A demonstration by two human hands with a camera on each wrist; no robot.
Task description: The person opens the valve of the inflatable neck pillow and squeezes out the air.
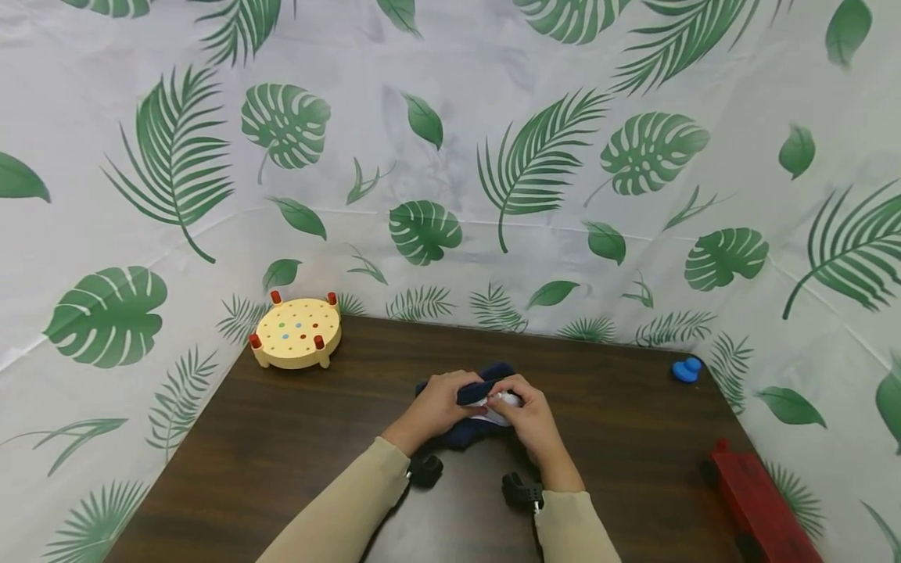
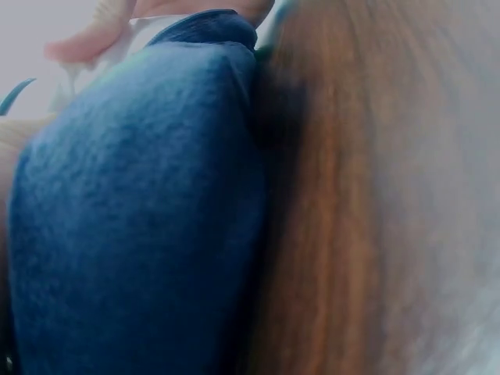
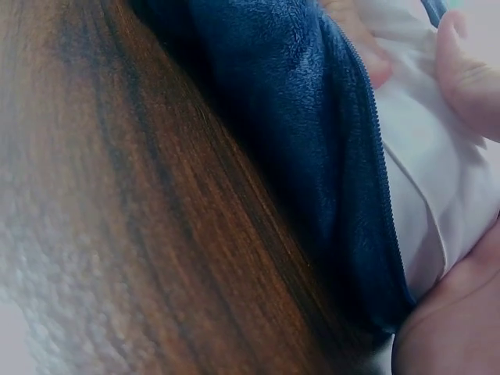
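A dark blue fleecy cover (image 1: 468,434) lies bunched on the table under both hands, its zip (image 3: 376,141) undone along one edge. White fabric (image 3: 414,133) shows through that opening. The left hand (image 1: 438,403) grips the blue cloth from its left side, thumb at the opening. On the other side, the right hand (image 1: 531,416) pinches the white fabric near the zip, with its thumb (image 3: 473,90) laid over it. In the left wrist view, the blue fleece (image 2: 141,211) fills much of the picture and hides most of the left fingers.
On the brown wooden table (image 1: 598,391), a round yellow pegboard (image 1: 299,332) with red-tipped posts stands at the back left. A blue knobbed piece (image 1: 686,370) sits at the back right. A red toy (image 1: 767,504) lies along the right edge. Behind hangs a leaf-patterned sheet (image 1: 464,164).
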